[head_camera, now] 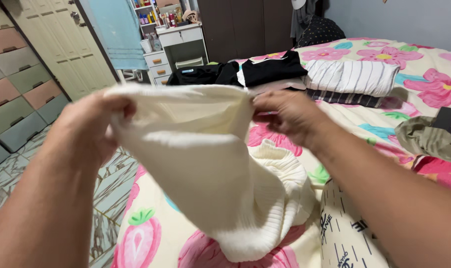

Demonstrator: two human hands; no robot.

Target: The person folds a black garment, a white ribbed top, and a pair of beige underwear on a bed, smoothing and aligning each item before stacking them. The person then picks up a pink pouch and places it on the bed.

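Observation:
A cream ribbed knit garment [195,159] hangs in front of me over the bed. My left hand [89,126] grips its top edge on the left. My right hand [287,116] pinches the same edge on the right. The cloth is stretched between both hands, and its lower part bunches on the floral bedsheet [424,84].
Folded black clothes [265,69] and a folded striped white garment [349,77] lie further up the bed. An olive cloth [426,139] and a dark flat object [450,120] sit at the right. A pastel drawer chest [14,84] stands left; a white drawer unit [178,47] stands at the back.

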